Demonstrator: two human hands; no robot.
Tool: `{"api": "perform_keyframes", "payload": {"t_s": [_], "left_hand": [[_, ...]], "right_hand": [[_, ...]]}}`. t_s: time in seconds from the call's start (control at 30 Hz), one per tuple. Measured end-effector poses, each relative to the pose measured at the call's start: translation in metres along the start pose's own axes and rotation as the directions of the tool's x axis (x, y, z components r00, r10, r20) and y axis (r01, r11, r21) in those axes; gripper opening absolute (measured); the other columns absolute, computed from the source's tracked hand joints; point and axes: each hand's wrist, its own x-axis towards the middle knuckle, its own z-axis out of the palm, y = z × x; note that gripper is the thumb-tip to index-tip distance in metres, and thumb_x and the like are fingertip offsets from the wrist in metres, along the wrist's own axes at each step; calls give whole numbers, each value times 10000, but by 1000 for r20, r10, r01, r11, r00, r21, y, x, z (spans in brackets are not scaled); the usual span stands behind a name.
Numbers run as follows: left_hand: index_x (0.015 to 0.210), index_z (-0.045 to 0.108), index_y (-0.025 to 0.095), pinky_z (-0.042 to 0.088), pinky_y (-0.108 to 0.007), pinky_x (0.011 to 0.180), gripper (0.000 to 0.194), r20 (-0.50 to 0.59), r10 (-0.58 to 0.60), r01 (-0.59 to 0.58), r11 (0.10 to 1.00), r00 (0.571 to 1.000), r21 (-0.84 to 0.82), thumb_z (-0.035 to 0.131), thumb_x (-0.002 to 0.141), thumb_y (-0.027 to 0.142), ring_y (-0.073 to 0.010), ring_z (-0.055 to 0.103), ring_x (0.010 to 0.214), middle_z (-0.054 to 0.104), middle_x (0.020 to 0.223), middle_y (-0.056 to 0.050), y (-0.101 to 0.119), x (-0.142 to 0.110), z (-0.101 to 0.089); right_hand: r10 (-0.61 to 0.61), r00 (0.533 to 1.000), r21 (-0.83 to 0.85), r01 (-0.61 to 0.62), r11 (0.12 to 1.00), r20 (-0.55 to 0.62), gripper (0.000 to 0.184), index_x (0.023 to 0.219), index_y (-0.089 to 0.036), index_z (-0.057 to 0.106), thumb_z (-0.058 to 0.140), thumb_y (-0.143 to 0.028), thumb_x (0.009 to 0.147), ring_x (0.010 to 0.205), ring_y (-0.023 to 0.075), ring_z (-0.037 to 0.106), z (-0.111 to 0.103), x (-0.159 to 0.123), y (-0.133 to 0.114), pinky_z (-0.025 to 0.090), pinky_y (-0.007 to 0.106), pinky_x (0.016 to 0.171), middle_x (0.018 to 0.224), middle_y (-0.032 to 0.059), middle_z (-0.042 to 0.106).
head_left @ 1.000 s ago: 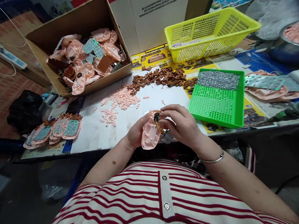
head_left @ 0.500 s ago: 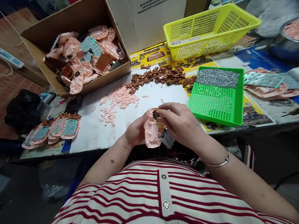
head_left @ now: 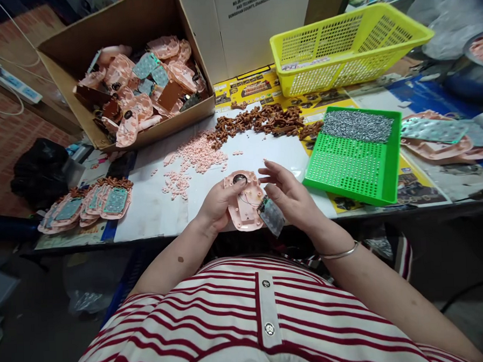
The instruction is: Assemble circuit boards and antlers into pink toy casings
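My left hand (head_left: 218, 205) grips the left edge of a pink plastic toy shell (head_left: 246, 209), its thumb lying by a round black speaker (head_left: 239, 178) at the top of the shell. The hollow inside of the shell faces up, with thin wires in it. A grey circuit board (head_left: 272, 216) hangs by wires off the shell's right side. Just right of the shell, my right hand (head_left: 289, 197) has its fingers spread and holds nothing. Beyond both hands lie a pile of small pink plastic pieces (head_left: 199, 153) and a heap of brown plastic parts (head_left: 266, 120).
A cardboard box (head_left: 153, 132) of pink shells stands back left. Finished-looking shells with boards (head_left: 115, 203) lie at left. At right are a green tray (head_left: 354, 167) with silver screws (head_left: 358, 125), a yellow basket (head_left: 341, 73) behind it, and more shells (head_left: 437, 138).
My right hand has let go of the black speaker and moved right, fingers opening. The shell now lies flatter in my left hand, and its inside and the dangling board show more fully.
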Motion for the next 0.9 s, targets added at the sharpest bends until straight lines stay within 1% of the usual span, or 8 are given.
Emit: {"api": "perform_keyframes", "payload": {"t_s": [0.07, 0.17, 0.33, 0.5, 0.6, 0.7, 0.8, 0.9], "left_hand": [[933, 722, 120, 548, -298, 780, 343, -34, 93, -93, 995, 995, 24, 880, 663, 260, -180, 705, 754, 758, 862, -62, 7, 2, -4], [901, 731, 118, 534, -268, 782, 295, -86, 201, -193, 977, 976, 92, 863, 651, 204, -156, 691, 745, 753, 847, -46, 14, 6, -16], [810, 719, 108, 512, -273, 698, 220, -39, 58, -52, 989, 998, 135, 816, 645, 216, -159, 651, 656, 714, 739, -51, 2, 13, -33], [756, 694, 108, 431, -243, 585, 132, 124, -112, 99, 990, 986, 104, 739, 695, 216, -129, 572, 565, 645, 652, -43, -12, 12, -31], [786, 692, 104, 469, -259, 636, 151, 119, -161, 159, 987, 980, 28, 695, 784, 255, -149, 616, 623, 677, 725, -66, -12, 10, -29], [840, 710, 95, 507, -287, 673, 364, 102, -192, 194, 981, 976, -11, 639, 888, 449, -176, 656, 665, 704, 762, -91, -13, 7, -30], [894, 719, 98, 529, -306, 687, 479, 130, -187, 187, 982, 974, 11, 697, 836, 573, -191, 676, 687, 717, 789, -95, -14, 5, -31], [946, 717, 110, 537, -302, 702, 416, 175, -161, 149, 986, 971, 80, 840, 729, 442, -190, 689, 712, 722, 828, -79, -14, 2, -30]], "right_hand": [[185, 973, 141, -204, 969, 141, 814, 1484, -214, 421, 712, -605, 832, 957, 198, 693, -7, -5, 6, 598, 344, 784, 1125, 129, 703], [280, 918, 256, -353, 900, 281, 849, 1496, -226, 409, 811, -461, 786, 695, 128, 648, -16, -15, 6, 540, 247, 614, 790, -12, 684], [279, 959, 324, -279, 904, 48, 338, 1010, -238, 767, 828, -462, 765, 659, 115, 652, -28, -16, -17, 539, 230, 585, 766, 2, 717], [193, 967, 348, -241, 906, 169, 582, 1087, -253, 760, 937, -494, 588, 705, 176, 715, -32, -1, -40, 603, 297, 611, 853, 29, 773], [177, 984, 268, -171, 948, 0, 393, 934, -237, 775, 920, -452, 639, 592, 132, 667, -24, 9, -46, 581, 263, 567, 697, -5, 735], [141, 977, 175, -113, 978, -159, 346, 801, -212, 778, 840, -543, 722, 472, 99, 563, -15, 16, -46, 492, 238, 453, 565, -9, 668], [116, 963, 78, -100, 992, -243, 406, 731, -205, 771, 804, -610, 731, 422, 83, 478, -9, 21, -45, 387, 234, 386, 510, -13, 611], [105, 958, 34, -99, 994, -265, 448, 708, -197, 753, 776, -643, 742, 413, 77, 453, -7, 25, -44, 349, 235, 385, 485, -22, 570]]}}
